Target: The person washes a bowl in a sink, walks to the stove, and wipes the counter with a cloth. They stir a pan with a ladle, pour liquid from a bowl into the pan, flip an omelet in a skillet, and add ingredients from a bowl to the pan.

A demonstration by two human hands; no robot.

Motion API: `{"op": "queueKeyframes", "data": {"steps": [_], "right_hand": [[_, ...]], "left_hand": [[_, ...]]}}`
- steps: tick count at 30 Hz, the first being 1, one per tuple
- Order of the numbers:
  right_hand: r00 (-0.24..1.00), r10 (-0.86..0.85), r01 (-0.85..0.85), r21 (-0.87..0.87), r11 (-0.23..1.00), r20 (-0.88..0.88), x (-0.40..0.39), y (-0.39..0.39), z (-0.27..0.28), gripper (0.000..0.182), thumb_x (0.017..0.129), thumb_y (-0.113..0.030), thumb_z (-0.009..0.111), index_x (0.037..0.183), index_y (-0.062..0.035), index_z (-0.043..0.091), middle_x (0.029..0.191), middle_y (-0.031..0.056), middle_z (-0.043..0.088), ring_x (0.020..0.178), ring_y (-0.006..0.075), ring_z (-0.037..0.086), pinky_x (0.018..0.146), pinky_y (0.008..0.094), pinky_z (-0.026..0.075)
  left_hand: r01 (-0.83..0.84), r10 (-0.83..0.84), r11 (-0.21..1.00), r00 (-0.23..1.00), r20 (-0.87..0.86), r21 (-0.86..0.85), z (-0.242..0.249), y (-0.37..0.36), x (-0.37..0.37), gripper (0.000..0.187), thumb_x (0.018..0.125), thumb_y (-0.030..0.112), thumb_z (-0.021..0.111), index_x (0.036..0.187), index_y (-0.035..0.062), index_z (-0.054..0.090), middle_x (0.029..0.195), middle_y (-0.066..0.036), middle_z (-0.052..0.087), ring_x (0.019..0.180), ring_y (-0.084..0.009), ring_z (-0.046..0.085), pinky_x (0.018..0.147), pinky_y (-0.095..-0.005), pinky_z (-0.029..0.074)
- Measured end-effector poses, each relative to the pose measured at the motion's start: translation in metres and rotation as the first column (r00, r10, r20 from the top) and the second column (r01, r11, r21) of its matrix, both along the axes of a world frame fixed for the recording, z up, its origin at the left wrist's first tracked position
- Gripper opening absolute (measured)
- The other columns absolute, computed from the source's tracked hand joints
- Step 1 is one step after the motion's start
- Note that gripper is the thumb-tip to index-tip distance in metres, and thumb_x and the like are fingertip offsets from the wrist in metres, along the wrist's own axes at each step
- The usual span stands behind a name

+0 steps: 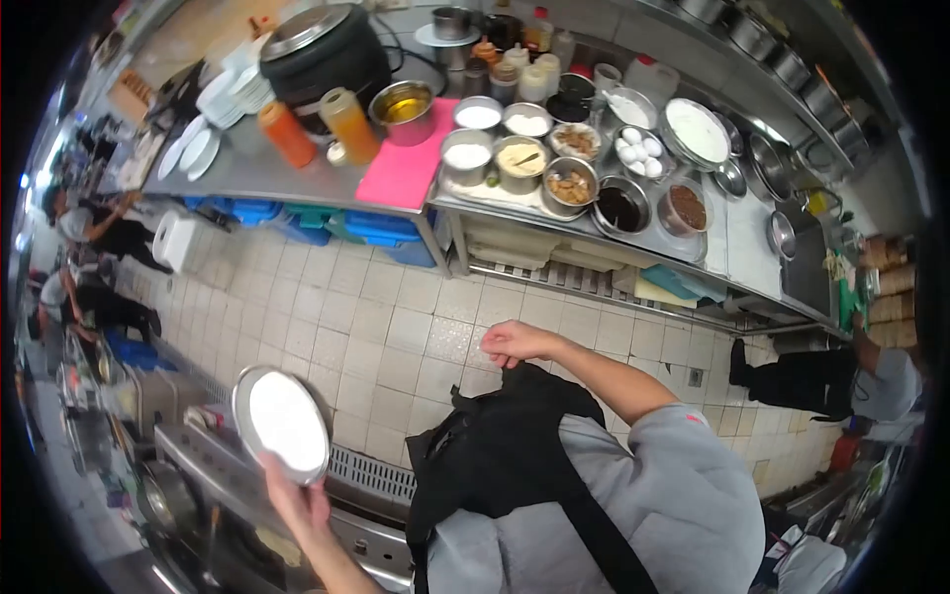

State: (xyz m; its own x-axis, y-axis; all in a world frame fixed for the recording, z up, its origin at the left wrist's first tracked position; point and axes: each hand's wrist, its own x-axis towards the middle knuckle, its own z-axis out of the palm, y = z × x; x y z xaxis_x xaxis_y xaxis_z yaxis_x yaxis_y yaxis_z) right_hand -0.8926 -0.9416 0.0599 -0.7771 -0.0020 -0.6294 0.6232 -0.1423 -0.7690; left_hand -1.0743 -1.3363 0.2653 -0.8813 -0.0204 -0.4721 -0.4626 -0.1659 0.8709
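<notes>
White-filled metal bowl (240, 406) in the left hand (299, 493), out to the person's left.
The left hand grasps its near rim; the right hand (515, 343) is in front of the black apron (495, 445), fingers loosely curled, and I cannot tell whether it holds anything. Across the tiled floor (396, 332), a steel worktop (228, 176) bears a pink sheet (401, 176) and an orange bottle (286, 136); eggs (638, 150) sit farther right.

The round silver metal bowl (241, 416) partly hides fingers of the left hand (295, 500); below that grip, the view's edge crops the bare forearm (338, 564).
</notes>
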Motion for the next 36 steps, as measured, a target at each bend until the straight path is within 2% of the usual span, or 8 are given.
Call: {"op": "queueKeyframes", "data": {"steps": [6, 9, 16, 21, 25, 31, 35, 36], "right_hand": [[0.901, -0.434, 0.433, 0.082, 0.898, -0.004, 0.084, 0.100, -0.002, 0.031, 0.100, -0.033, 0.063, 0.114, -0.0052, 0.066, 0.092, 0.0054, 0.067, 0.080, 0.0151, 0.067, 0.066, 0.0292, 0.057], [0.832, -0.555, 0.553, 0.071, 0.830, 0.005, 0.112, 0.107, -0.015, 0.028, 0.101, -0.032, 0.063, 0.111, -0.0058, 0.065, 0.088, 0.0037, 0.066, 0.075, 0.0140, 0.066, 0.063, 0.0288, 0.056], [0.747, -0.657, 0.645, 0.131, 0.753, 0.104, 0.147, 0.072, -0.007, 0.028, 0.101, -0.031, 0.063, 0.110, -0.0045, 0.065, 0.084, 0.0027, 0.065, 0.071, 0.0122, 0.064, 0.062, 0.0270, 0.055], [0.679, -0.734, 0.709, 0.260, 0.656, 0.000, 0.175, 0.071, 0.032, 0.026, 0.101, -0.028, 0.064, 0.112, -0.0043, 0.064, 0.084, 0.0022, 0.064, 0.072, 0.0119, 0.063, 0.060, 0.0275, 0.054], [0.489, -0.872, 0.833, 0.310, 0.459, -0.021, 0.198, 0.071, 0.060, 0.026, 0.101, -0.028, 0.064, 0.114, -0.0051, 0.064, 0.086, 0.0022, 0.064, 0.073, 0.0115, 0.063, 0.060, 0.0277, 0.053], [0.165, -0.976, 0.945, 0.307, 0.114, -0.145, 0.221, 0.090, 0.068, 0.031, 0.100, -0.029, 0.064, 0.122, -0.0073, 0.061, 0.092, 0.0005, 0.064, 0.082, 0.0122, 0.064, 0.063, 0.0287, 0.055], [0.007, -0.978, 0.961, 0.273, -0.052, -0.210, 0.237, 0.126, 0.068, 0.034, 0.100, -0.029, 0.065, 0.125, -0.0070, 0.059, 0.099, 0.0011, 0.063, 0.083, 0.0130, 0.064, 0.064, 0.0292, 0.055], [-0.020, -0.970, 0.964, 0.253, -0.084, -0.243, 0.244, 0.137, 0.067, 0.035, 0.100, -0.029, 0.065, 0.126, -0.0068, 0.058, 0.102, 0.0013, 0.063, 0.084, 0.0130, 0.064, 0.064, 0.0292, 0.056]], "left_hand": [[0.298, -0.302, 0.952, 0.952, 0.048, 0.068, -0.036, 0.166, -0.059, 0.062, 0.107, 0.046, 0.046, 0.149, 0.0015, 0.037, 0.143, -0.019, 0.052, 0.124, -0.0340, 0.060, 0.094, -0.0515, 0.058], [0.427, -0.430, 0.891, 0.903, -0.015, 0.157, -0.070, 0.226, -0.090, 0.057, 0.109, 0.042, 0.042, 0.152, 0.0061, 0.034, 0.148, -0.017, 0.049, 0.129, -0.0368, 0.056, 0.098, -0.0592, 0.054], [0.499, -0.503, 0.845, 0.864, -0.029, 0.192, -0.115, 0.356, -0.148, 0.061, 0.108, 0.047, 0.039, 0.149, 0.0020, 0.035, 0.139, -0.020, 0.056, 0.112, -0.0368, 0.067, 0.080, -0.0507, 0.064], [0.646, -0.631, 0.693, 0.758, -0.164, 0.320, -0.228, 0.406, -0.222, 0.061, 0.105, 0.053, 0.044, 0.143, 0.0053, 0.046, 0.126, -0.017, 0.066, 0.096, -0.0315, 0.073, 0.064, -0.0451, 0.067], [0.532, -0.542, 0.823, 0.840, -0.002, 0.200, -0.212, 0.437, -0.230, 0.060, 0.107, 0.050, 0.037, 0.147, 0.0056, 0.039, 0.138, -0.020, 0.057, 0.113, -0.0413, 0.066, 0.077, -0.0571, 0.065], [0.619, -0.619, 0.785, 0.781, 0.089, 0.031, -0.185, 0.441, -0.231, 0.070, 0.102, 0.055, 0.050, 0.149, 0.0057, 0.036, 0.137, -0.020, 0.055, 0.110, -0.0387, 0.066, 0.073, -0.0485, 0.066], [0.452, -0.445, 0.886, 0.892, 0.081, -0.108, -0.169, 0.414, -0.222, 0.075, 0.100, 0.058, 0.055, 0.153, 0.0100, 0.033, 0.155, -0.019, 0.037, 0.135, -0.0359, 0.047, 0.097, -0.0522, 0.056], [0.409, -0.427, 0.897, 0.900, -0.091, -0.168, -0.167, 0.401, -0.213, 0.072, 0.101, 0.056, 0.053, 0.153, 0.0102, 0.035, 0.157, -0.017, 0.035, 0.138, -0.0356, 0.043, 0.102, -0.0515, 0.051]]}}
